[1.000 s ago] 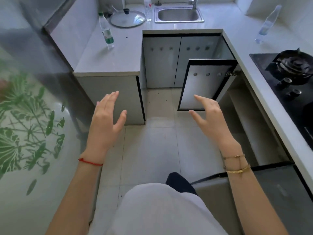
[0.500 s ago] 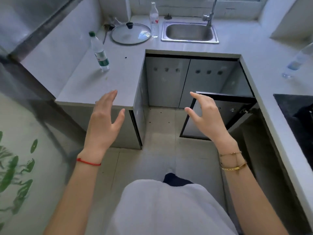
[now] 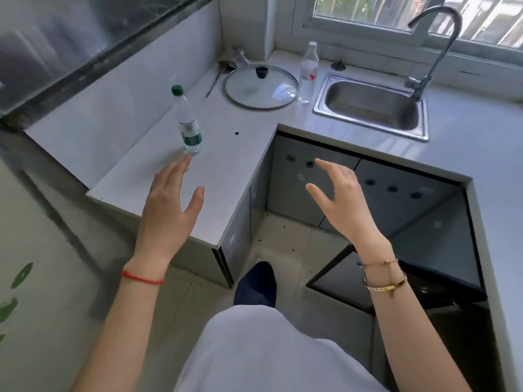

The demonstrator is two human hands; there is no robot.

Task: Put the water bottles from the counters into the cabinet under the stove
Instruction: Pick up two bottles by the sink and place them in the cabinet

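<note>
Compared with the frame half a second earlier, the left hand [image 3: 169, 210] has advanced over the counter [image 3: 226, 154] toward the green-capped water bottle [image 3: 188, 123], and the bottle, sink and window now appear larger and nearer. The left hand is flat and empty, fingers extended and close together with the thumb spread to the 2 o'clock side; its fingertips [image 3: 184, 162] lie just below the bottle's base, and contact cannot be determined. This bottle stands upright on the left arm of the counter, at 11 o'clock from the hand. A second, clear water bottle [image 3: 308, 72] with a red-marked label stands upright farther back, between the glass pot lid [image 3: 261, 87] and the sink [image 3: 370, 106], at 1 o'clock from the first bottle. The right hand [image 3: 342, 199] hovers empty in front of the cabinet fronts under the sink, fingers loosely curled and apart, thumb pointing toward 9 o'clock. An open cabinet door [image 3: 396, 281] stands at 5 o'clock from the right hand. A red cord [image 3: 143, 278] circles the left wrist; gold bracelets [image 3: 385, 281] circle the right.
</note>
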